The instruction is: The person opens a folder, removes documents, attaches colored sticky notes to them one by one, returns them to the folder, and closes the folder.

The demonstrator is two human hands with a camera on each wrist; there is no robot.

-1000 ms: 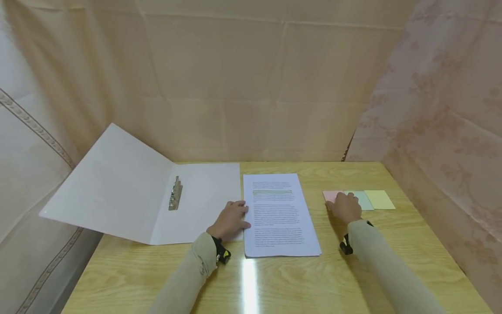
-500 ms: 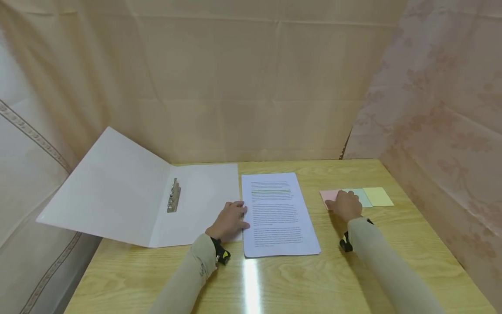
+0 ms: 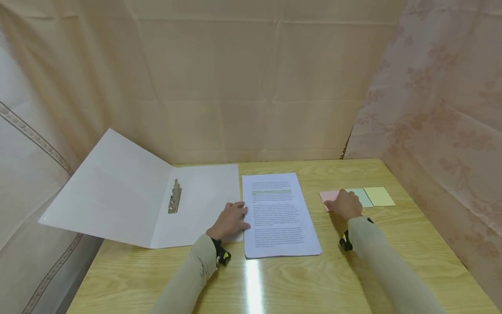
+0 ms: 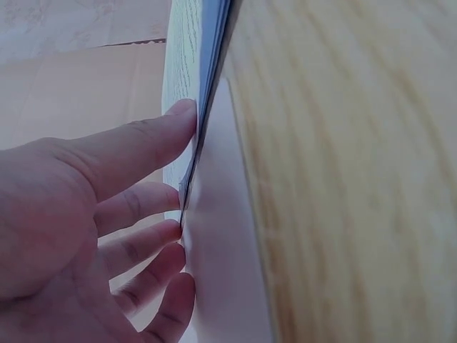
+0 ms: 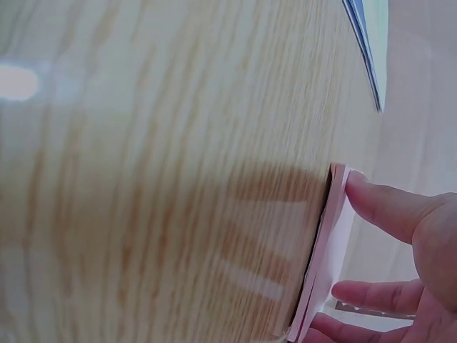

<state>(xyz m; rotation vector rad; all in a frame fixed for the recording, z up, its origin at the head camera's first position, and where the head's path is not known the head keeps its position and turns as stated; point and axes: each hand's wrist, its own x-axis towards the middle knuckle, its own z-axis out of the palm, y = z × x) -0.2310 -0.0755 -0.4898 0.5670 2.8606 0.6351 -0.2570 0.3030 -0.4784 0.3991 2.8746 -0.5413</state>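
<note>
In the head view my left hand (image 3: 229,221) lies over the white folder's right side, its fingertips at the left edge of a stack of printed paper (image 3: 280,218). The left wrist view shows the thumb (image 4: 146,146) touching the paper edge, the other fingers loosely bent along it. My right hand (image 3: 345,206) rests on a pink sticky note pad (image 3: 327,196). Its thumb (image 5: 382,204) touches the pad's near corner in the right wrist view, with fingers spread farther along its top. A green pad (image 3: 362,197) is partly hidden behind this hand, beside a yellow pad (image 3: 379,196).
The white folder (image 3: 208,187) lies open at the left, its cover (image 3: 113,192) tilted up and a metal clip (image 3: 174,197) near the spine. A green highlighted band crosses the top sheet. Curtains stand behind the wooden table (image 3: 302,288) and at both sides.
The pink pad has slid slightly left, away from the green one, under my right hand. My left hand stays at the paper's edge. The head view has shifted a little.
</note>
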